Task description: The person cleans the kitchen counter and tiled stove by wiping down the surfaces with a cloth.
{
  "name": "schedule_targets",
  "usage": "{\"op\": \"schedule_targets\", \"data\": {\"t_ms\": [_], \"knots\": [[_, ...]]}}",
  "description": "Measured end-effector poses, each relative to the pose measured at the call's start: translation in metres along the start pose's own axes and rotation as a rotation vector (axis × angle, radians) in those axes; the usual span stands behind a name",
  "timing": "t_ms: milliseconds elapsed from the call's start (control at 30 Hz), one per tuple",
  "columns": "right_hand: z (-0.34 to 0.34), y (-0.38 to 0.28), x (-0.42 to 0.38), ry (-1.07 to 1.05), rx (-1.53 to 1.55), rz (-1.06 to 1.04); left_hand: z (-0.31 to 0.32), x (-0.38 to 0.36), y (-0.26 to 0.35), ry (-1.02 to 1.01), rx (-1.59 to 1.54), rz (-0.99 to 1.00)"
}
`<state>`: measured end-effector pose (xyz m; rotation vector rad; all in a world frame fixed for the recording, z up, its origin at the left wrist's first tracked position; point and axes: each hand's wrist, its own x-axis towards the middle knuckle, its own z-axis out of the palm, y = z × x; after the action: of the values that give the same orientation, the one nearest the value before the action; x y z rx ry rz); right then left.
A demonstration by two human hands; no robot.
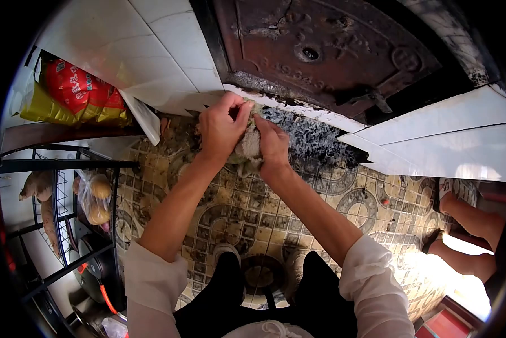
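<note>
My left hand is closed, thumb and forefinger bent together at the top end of a pale grey-green, rough, lumpy thing. On its other side, my right hand wraps round it with the thumb pointing up. Its kind is not clear; my fingers hide much of it. Both hands are over the patterned tile floor, beside a spread of black and grey ash. Just beyond them stands a white-tiled stove base with a brown cast-iron door.
A black wire rack at left holds bagged round produce, root vegetables and pans. Above it lies a red and gold bag. Another person's legs are at right. A dark round stool is between my feet.
</note>
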<state>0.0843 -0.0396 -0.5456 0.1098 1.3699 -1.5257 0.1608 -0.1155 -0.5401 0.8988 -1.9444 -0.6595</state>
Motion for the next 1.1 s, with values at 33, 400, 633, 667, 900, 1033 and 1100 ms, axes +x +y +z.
{"op": "schedule_targets", "data": {"t_ms": [33, 400, 633, 667, 900, 1033, 1100], "knots": [[-0.001, 0.002, 0.002, -0.014, 0.005, -0.018, 0.001, 0.0, 0.0, -0.001, -0.002, -0.002], [-0.001, 0.002, 0.003, 0.02, 0.006, 0.0, 0.004, -0.004, -0.002, 0.011, -0.035, 0.023], [0.003, -0.005, -0.004, 0.057, 0.052, 0.049, 0.004, -0.003, 0.0, 0.012, -0.029, 0.04], [0.003, -0.006, -0.003, 0.055, 0.052, 0.047, 0.004, -0.003, 0.001, 0.013, -0.031, 0.028], [0.001, -0.001, 0.001, 0.046, 0.012, 0.009, 0.003, 0.0, 0.004, -0.005, 0.006, 0.054], [0.006, 0.003, -0.002, 0.04, 0.017, -0.021, 0.0, -0.002, -0.007, 0.009, 0.014, 0.047], [0.006, 0.005, -0.002, 0.038, 0.032, -0.014, -0.002, 0.0, -0.005, -0.012, 0.118, 0.047]]}}
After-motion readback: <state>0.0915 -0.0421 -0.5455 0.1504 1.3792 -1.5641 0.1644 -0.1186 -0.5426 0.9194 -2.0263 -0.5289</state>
